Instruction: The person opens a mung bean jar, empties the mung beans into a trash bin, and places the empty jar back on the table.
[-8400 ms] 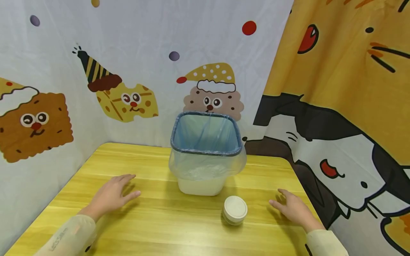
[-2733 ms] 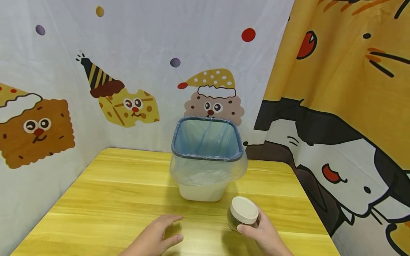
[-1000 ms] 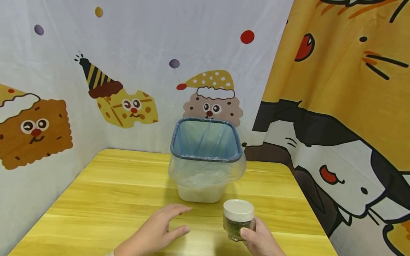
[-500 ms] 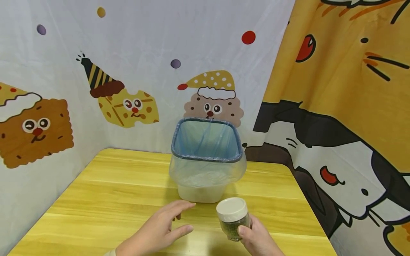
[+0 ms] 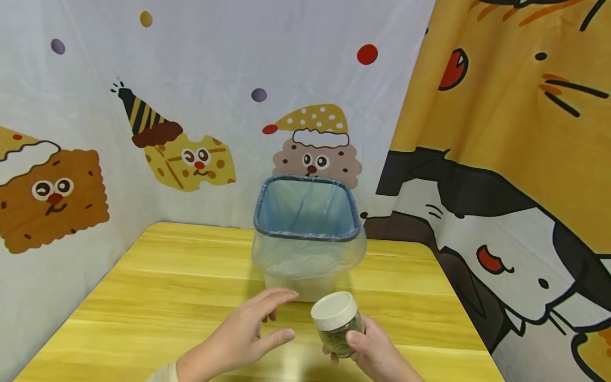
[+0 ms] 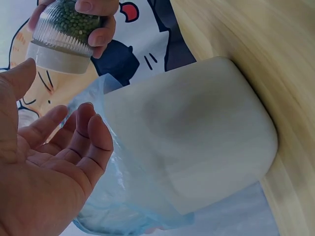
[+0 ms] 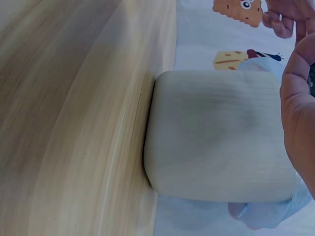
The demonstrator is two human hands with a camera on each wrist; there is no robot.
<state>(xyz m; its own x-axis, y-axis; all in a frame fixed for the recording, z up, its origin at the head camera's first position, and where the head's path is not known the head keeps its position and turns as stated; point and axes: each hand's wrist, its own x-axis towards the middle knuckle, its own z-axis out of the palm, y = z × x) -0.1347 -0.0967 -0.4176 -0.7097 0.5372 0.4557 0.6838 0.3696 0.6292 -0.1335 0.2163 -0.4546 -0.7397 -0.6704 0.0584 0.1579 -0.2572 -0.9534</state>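
My right hand (image 5: 379, 353) grips a small clear jar (image 5: 340, 334) with a white lid, its thumb on the near side. In the left wrist view small green beans (image 6: 74, 22) fill the jar behind its ridged wall. The jar tilts to the left in the head view, lid uppermost. Left of it, my left hand (image 5: 234, 339) is held with the fingers loosely bent and nothing in them, the thumb pointing toward the jar. Most of the jar is hidden behind the fingers in the right wrist view.
Just beyond the hands stands a pale trash bin (image 5: 305, 260) with a blue rim and a clear bag folded over its edge. It stands on a yellow wood-grain table (image 5: 153, 286). Printed cartoon curtains (image 5: 200, 63) hang behind and at the right.
The right hand has picked the jar up from the table, then moved it left and tilted it. The left hand has come from the far left toward the jar.
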